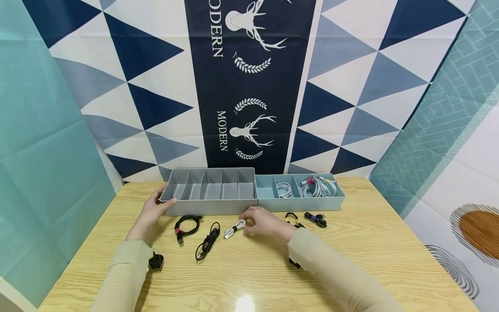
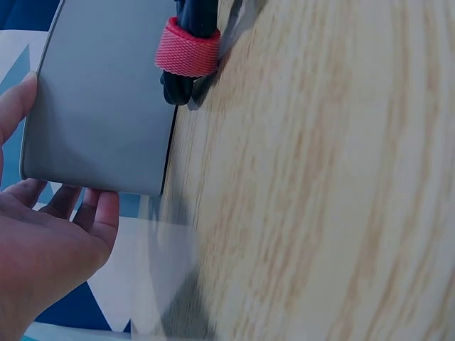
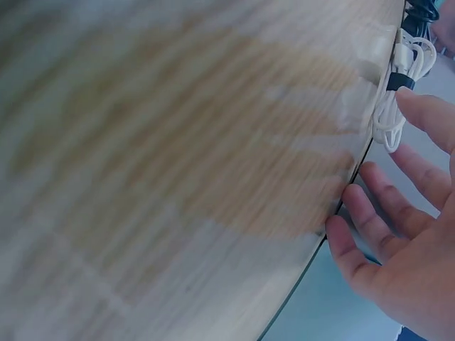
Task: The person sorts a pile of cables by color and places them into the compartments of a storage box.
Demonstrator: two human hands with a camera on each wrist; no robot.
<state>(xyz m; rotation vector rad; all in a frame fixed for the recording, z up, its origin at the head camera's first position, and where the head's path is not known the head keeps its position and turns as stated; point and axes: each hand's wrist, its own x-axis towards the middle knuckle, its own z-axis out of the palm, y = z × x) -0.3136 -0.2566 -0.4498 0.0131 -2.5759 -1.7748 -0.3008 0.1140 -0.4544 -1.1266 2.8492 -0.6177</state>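
Note:
A long grey divided box (image 1: 210,208) stands at the back of the table. My left hand (image 1: 151,211) grips its left end, thumb over the front rim and fingers against the end wall (image 2: 106,128). My right hand (image 1: 263,221) is in front of the box's right end, just right of a bundled white USB cable (image 1: 235,229) with a dark band. In the right wrist view the thumb (image 3: 426,117) overlaps that white cable (image 3: 391,114), while the other fingers (image 3: 377,213) are spread and slightly bent beside the boxes.
A light blue divided box (image 1: 300,204) adjoins the grey one, with coiled white cables (image 1: 319,187) in it. On the table lie a black cable with a red tie (image 1: 188,225), another black cable (image 1: 208,242), a yellow-tied cable (image 1: 294,220) and a purple-tied cable (image 1: 316,219).

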